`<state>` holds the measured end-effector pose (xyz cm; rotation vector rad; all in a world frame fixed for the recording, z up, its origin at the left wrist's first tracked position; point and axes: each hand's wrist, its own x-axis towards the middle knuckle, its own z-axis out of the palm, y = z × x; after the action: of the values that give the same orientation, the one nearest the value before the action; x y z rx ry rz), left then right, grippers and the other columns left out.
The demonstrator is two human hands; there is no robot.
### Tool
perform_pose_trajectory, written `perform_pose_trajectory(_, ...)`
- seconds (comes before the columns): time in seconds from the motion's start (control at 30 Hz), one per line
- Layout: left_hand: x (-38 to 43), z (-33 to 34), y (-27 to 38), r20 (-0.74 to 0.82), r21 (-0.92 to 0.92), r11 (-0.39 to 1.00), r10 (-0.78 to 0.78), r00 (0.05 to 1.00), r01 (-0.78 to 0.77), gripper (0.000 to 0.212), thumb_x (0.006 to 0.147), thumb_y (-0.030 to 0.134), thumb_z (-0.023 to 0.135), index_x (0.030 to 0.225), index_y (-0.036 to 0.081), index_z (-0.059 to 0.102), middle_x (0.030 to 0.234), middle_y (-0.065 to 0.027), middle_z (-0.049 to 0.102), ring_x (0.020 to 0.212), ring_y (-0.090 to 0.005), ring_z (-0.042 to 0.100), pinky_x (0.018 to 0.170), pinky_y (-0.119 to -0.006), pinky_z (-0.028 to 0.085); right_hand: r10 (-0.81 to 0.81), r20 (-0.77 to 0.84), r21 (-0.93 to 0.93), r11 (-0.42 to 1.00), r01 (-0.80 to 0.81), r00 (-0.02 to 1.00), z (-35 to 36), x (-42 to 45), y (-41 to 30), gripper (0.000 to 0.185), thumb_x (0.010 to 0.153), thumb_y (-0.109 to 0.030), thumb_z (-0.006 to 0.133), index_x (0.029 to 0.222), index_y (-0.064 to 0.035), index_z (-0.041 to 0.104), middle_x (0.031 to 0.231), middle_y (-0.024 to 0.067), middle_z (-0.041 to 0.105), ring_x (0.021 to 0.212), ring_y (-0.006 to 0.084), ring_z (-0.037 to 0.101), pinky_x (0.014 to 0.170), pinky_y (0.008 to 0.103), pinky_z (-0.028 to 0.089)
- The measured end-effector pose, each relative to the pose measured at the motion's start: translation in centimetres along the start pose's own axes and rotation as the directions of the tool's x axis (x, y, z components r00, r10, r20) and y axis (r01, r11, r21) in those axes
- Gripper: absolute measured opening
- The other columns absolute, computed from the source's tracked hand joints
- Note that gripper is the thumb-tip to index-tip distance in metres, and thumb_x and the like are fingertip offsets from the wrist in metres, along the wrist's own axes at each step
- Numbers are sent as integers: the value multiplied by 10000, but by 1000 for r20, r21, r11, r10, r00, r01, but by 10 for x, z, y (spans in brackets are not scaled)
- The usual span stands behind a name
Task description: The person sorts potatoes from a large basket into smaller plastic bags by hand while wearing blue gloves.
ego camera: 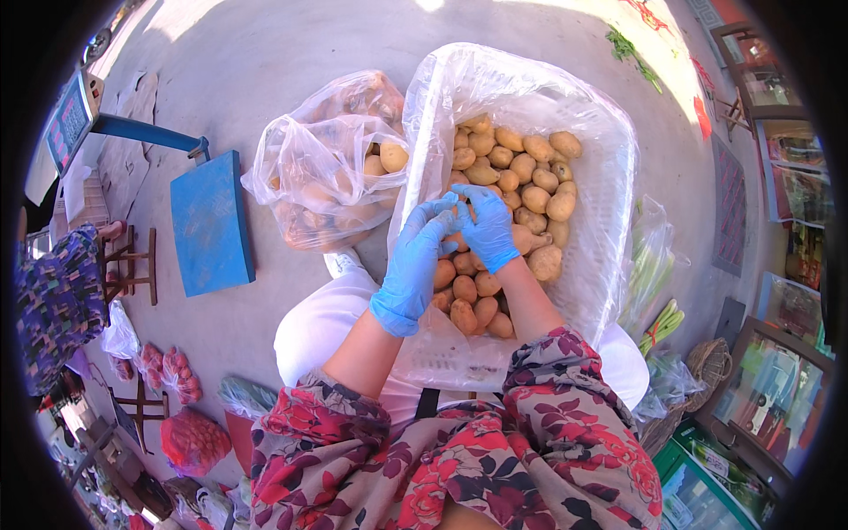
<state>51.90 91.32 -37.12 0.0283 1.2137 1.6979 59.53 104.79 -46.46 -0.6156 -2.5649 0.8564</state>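
In front of me stands a white plastic crate (613, 199) lined with clear plastic film, with many potatoes (530, 185) inside. Over its left half, my left hand (421, 248) and my right hand (489, 225) meet, both in blue disposable gloves. Their fingertips are bent together and appear to touch. Whether something small sits between them is hidden by the fingers. Potatoes lie directly below both hands. Left of the crate, a clear plastic bag (311, 169) full of potatoes rests against its side, its top loosely gathered.
A blue platform scale (211, 225) stands at the left, near a seated person (56, 305). Red mesh bags of produce (193, 440) lie at lower left. Bagged green vegetables (652, 265), a wicker basket (709, 364) and glass-fronted doors (768, 397) line the right.
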Motion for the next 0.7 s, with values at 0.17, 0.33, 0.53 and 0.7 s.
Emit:
perform_pose_trajectory(0.17, 7, 21, -22, -22, 220, 966, -136, 990, 137, 320, 896, 199, 509, 1178, 49, 530, 1066, -40, 563, 964, -107, 534, 801, -238, 413, 217, 30, -463, 868, -179, 976, 2, 7, 162, 440, 736, -162, 613, 1150, -42, 524, 1109, 172, 535, 984, 373, 518, 837, 446, 437)
perform_pose_trajectory(0.33, 21, 18, -33, 10, 316, 920, -247, 969, 231, 378, 906, 221, 499, 1230, 26, 482, 1234, -53, 507, 1059, -126, 489, 873, -284, 409, 195, 348, -853, 472, 223, 917, 30, 45, 239, 408, 799, -186, 532, 1186, -57, 533, 1160, 133, 513, 1063, 301, 474, 872, 385, 388)
perform_pose_trajectory(0.53, 26, 16, -36, -107, 325, 909, -238, 965, 260, 349, 904, 193, 496, 1206, 19, 511, 1162, -50, 543, 1023, -132, 521, 849, -265, 408, 427, 517, -855, 222, 468, 742, 62, 80, 242, 315, 822, -185, 502, 1112, -108, 596, 1074, 77, 541, 1024, 211, 477, 788, 312, 368)
perform_pose_trajectory(0.7, 31, 25, -32, -58, 337, 914, -218, 974, 224, 348, 906, 197, 490, 1206, 21, 512, 1160, -50, 546, 1020, -130, 521, 850, -259, 404, 293, 539, -842, 207, 498, 790, 68, 76, 305, 272, 821, -196, 513, 1062, -113, 608, 1041, 68, 559, 1040, 200, 479, 790, 316, 376)
